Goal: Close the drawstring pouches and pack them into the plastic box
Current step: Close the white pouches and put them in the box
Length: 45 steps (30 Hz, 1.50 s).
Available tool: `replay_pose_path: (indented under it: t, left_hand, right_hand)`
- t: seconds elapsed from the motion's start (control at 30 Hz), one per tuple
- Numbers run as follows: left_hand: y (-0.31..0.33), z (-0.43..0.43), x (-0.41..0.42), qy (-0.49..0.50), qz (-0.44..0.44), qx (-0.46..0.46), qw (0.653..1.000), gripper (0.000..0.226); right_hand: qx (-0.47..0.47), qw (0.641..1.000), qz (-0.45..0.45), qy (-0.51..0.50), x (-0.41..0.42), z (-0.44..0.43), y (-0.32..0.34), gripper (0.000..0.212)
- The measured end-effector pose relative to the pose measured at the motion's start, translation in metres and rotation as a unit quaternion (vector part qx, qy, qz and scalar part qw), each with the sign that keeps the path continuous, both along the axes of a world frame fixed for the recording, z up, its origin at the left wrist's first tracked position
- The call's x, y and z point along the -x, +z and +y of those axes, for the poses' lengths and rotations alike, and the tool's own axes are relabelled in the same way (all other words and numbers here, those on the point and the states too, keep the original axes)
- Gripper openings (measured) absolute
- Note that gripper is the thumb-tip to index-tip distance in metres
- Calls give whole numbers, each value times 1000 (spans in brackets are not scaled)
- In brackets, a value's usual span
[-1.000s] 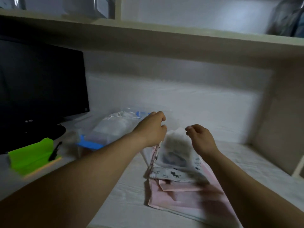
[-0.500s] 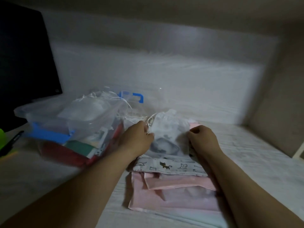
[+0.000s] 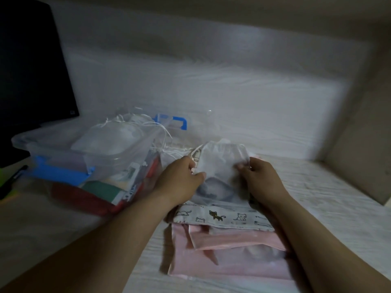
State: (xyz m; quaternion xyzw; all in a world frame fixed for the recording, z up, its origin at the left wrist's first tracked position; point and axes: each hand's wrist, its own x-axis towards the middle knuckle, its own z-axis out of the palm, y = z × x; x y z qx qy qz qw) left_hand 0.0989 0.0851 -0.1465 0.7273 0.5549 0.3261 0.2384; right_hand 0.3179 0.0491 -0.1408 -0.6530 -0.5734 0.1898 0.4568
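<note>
L hand (image 3: 179, 181) + R hand (image 3: 261, 178) lowered | now grip white pouch (image 3: 221, 162)

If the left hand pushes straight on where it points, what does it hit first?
The white pouch, whose left edge the left hand now grips; beyond it probably the right hand, though depth is unclear.

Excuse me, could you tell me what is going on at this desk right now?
A person is handling a white pouch that sits on top of a stack. The left hand grips its left edge and the right hand pinches its right side. Its top looks gathered. Under it lie a cat-print pouch and pink pouches. The box to the left already holds several pouches.
</note>
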Motion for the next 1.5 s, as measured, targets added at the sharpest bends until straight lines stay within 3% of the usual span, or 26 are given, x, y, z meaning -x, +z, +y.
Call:
replay_pose_path:
  t: [0.07,0.13,0.33,0.5,0.6,0.73,0.83,1.03,1.1,1.23,1.43,1.5]
  left_hand:
    - [2,0,2,-9,-49,-4,999,44]
    - [6,-1,5,-33,-136,16,990,46]
    - [17,-7,2,-140,-335,114,925,19]
    - [23,-8,4,-201,-434,258,840,16]
    - [22,-8,6,-165,-400,303,849,9]
    - [19,-8,5,-173,-441,262,841,25]
    - [16,-9,3,-165,-433,239,853,19]
    - [13,-10,-1,-179,-413,253,856,33]
    - [14,-9,-1,-171,-435,248,848,29]
    - [11,-1,-1,-137,-410,223,874,33]
    - [9,-2,-4,-144,-475,270,825,24]
    - [14,-3,-3,-151,-489,301,805,34]
  right_hand:
    - [-11,985,169,36,7,-7,6,20]
    - [7,939,336,70,14,-14,14,21]
    - [68,864,481,132,13,-23,26,19]
    - [85,856,486,153,11,-27,27,30]
    - [75,873,460,146,14,-25,23,33]
    - [138,874,439,155,15,-25,21,29]
    - [172,864,425,206,15,-26,22,37]
    - [34,900,384,202,21,-22,14,32]
    - [28,911,370,182,20,-20,13,27]
    - [46,917,353,181,23,-20,12,26]
    - [54,881,432,183,22,-18,16,32]
    - [62,870,454,180,19,-18,17,35]
